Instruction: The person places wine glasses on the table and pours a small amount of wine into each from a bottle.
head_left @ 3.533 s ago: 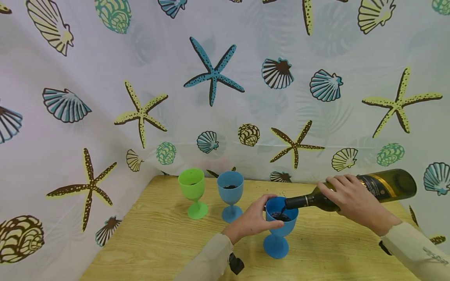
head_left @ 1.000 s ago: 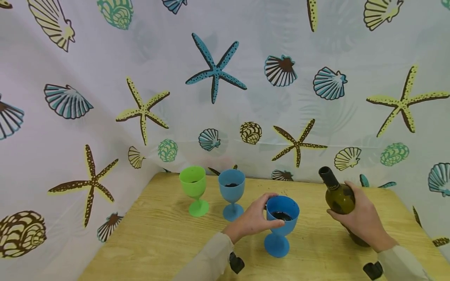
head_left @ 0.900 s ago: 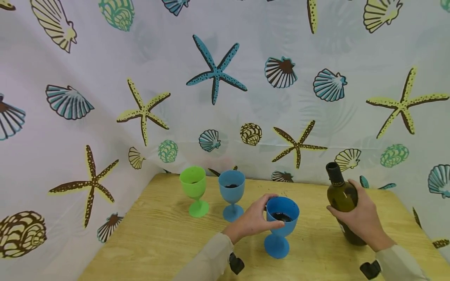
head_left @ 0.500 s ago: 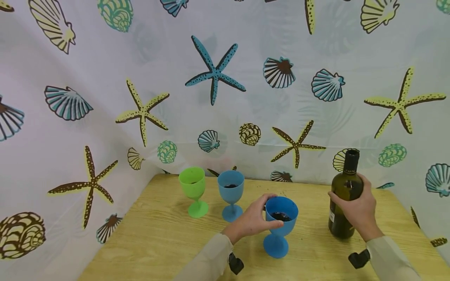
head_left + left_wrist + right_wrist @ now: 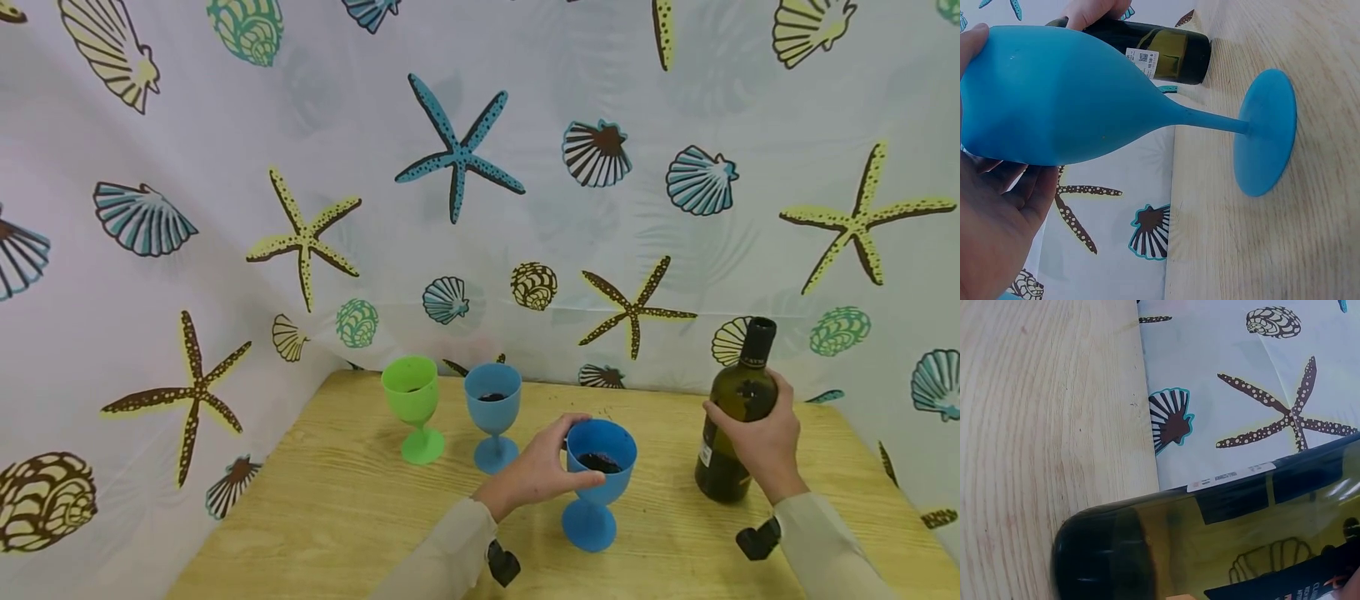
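Observation:
My left hand grips the bowl of a blue plastic goblet, thumb on the near side and fingers behind it. Dark liquid lies inside; the goblet stands upright, its foot on the table. To the right, my right hand holds a dark green wine bottle round its body. The bottle's uncapped mouth points up and leans slightly right, its base close over the table. In the left wrist view the bottle shows behind the goblet. The right wrist view shows the bottle's lower body.
A green goblet and a lighter blue goblet stand at the back left, both with dark liquid inside. Behind the wooden table hangs a white curtain printed with shells and starfish. Small dark drops dot the wood near the back.
At first the bottle lay tipped over the blue goblet, pouring dark liquid. Since then my right hand has swung it upright and lowered it right of the goblet. The left hand's grip is unchanged.

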### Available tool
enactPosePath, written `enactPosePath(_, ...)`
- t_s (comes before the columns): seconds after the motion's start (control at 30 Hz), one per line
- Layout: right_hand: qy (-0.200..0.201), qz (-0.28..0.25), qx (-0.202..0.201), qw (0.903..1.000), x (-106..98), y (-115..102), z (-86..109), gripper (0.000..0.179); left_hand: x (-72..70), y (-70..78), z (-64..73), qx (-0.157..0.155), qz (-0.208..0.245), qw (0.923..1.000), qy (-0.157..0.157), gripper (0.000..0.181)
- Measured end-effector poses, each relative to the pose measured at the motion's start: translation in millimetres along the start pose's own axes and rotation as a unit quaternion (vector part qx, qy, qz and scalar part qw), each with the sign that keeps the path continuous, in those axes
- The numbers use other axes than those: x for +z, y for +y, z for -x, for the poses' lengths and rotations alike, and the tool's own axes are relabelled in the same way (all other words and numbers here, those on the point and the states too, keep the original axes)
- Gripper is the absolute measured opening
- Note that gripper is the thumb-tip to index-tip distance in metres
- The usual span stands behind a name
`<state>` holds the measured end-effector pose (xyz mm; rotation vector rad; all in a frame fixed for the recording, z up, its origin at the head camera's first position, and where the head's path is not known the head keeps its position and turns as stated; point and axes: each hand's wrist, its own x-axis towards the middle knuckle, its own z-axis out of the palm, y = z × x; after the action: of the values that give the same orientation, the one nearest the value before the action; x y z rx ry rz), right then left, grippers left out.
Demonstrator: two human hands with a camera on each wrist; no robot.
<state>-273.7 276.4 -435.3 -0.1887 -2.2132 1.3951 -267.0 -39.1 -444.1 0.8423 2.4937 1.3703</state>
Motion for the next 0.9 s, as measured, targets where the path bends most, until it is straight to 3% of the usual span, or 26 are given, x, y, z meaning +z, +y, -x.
enactPosePath(0.9,0.001,-0.02,0.041,0.999,9,10,-18.3,0.1,1.4,1.7,1.3,-0.006,0.019,0.9998,0.006,0.076)
